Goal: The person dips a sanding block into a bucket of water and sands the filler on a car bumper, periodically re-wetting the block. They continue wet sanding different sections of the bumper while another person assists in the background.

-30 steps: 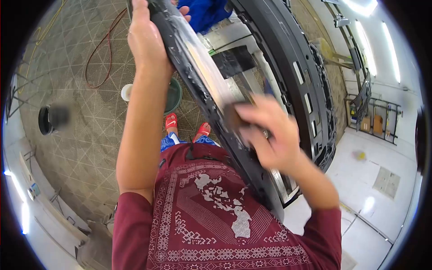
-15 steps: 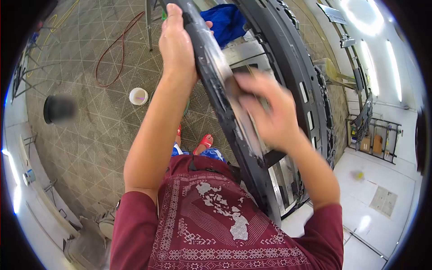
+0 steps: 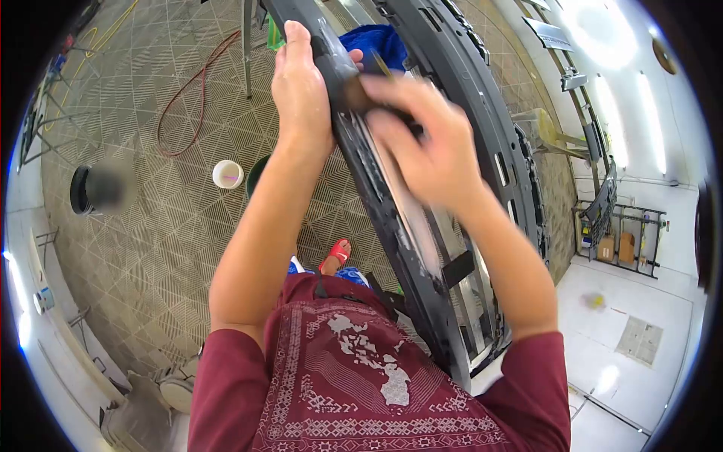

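A long dark grey car bumper (image 3: 380, 192) slants across the middle, its near edge streaked with whitish, wet-looking patches. My left hand (image 3: 303, 94) is wrapped round this edge near the top, with fingertips showing on the far side. Over the same strip, lower and to the right, is my right hand (image 3: 425, 139), smeared by motion. Its bent fingers hold a small brown pad (image 3: 355, 94), pressed against the bumper's edge; the blur hides its detail.
A blue cloth (image 3: 380, 44) lies beyond the bumper's edge. White bucket (image 3: 227, 174), black bucket (image 3: 81, 190) and red hose (image 3: 202, 98) are on the patterned floor to the left. At right stands a black rack (image 3: 636, 241) holding boxes.
My right hand has moved up and left along the bumper's edge with the brown pad, closer to my left hand. My left hand keeps its hold. The view has shifted slightly.
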The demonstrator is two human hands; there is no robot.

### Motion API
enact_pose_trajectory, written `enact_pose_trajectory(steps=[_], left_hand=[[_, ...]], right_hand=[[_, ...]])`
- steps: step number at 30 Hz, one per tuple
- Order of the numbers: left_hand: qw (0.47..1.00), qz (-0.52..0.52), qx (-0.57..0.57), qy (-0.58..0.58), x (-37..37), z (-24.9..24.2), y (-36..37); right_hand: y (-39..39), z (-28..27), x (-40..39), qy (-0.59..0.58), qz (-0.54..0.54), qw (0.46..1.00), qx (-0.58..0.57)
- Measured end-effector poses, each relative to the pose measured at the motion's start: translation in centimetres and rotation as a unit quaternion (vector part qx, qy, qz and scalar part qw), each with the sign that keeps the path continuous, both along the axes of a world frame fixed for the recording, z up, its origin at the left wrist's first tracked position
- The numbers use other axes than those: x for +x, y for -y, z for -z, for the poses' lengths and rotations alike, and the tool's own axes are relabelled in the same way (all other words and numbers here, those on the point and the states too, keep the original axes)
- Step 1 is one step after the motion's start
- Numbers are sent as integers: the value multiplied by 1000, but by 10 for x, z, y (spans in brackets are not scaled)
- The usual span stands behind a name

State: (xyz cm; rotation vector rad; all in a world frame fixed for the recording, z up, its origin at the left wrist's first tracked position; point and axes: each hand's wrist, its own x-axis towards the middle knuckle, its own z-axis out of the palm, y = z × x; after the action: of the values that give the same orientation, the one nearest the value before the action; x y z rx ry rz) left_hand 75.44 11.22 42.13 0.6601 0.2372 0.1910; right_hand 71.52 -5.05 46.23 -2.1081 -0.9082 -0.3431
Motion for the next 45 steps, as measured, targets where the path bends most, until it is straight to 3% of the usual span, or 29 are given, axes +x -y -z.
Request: enact_pose_trajectory(steps=[2, 5, 8, 11, 13, 14, 20, 22, 25, 29, 32, 37, 40, 41, 45], left_hand=[[998, -7, 56, -21, -5, -12, -3], [999, 2, 37, 0, 3, 0, -2], [999, -5, 46, -13, -4, -4, -3], [999, -9, 29, -10, -4, -2, -4], [1000, 7, 7, -20, -2, 6, -7], [999, -37, -13, 7, 2, 9, -7], [999, -16, 45, -24, -6, 8, -13], [998, -11, 50, -28, -5, 7, -15], [999, -33, -14, 15, 3, 19, -17], [999, -21, 36, -19, -4, 20, -20], [997, -35, 75, 0, 4, 40, -23], [999, -35, -2, -23, -3, 16, -16], [997, -69, 43, -19, 5, 29, -16], [999, -48, -15, -15, 1, 22, -16], [999, -41, -18, -21, -4, 16, -15]], right_hand=[[-26, 3, 32, -139, 20, 985, 98], [4, -9, -31, -35, 47, 998, -1], [51, -11, -120, -98, 45, 993, -43], [23, -9, -78, -76, 49, 996, -8], [-18, 1, 4, -41, 45, 997, 37], [-30, 9, 30, -17, 38, 997, 58], [-4, 5, -54, -37, 96, 995, 2], [-26, 7, -25, 16, 114, 993, 0], [-60, 16, 29, -3, 98, 993, 58], [-32, 12, -31, -18, 90, 996, 24], [-56, 20, 20, 24, 118, 993, 0], [-40, 11, -26, 2, 127, 992, 10], [-56, 20, 16, 30, 141, 989, 21], [-62, 24, 25, -41, 138, 987, 73], [-53, 13, 4, 17, 122, 992, 9]])
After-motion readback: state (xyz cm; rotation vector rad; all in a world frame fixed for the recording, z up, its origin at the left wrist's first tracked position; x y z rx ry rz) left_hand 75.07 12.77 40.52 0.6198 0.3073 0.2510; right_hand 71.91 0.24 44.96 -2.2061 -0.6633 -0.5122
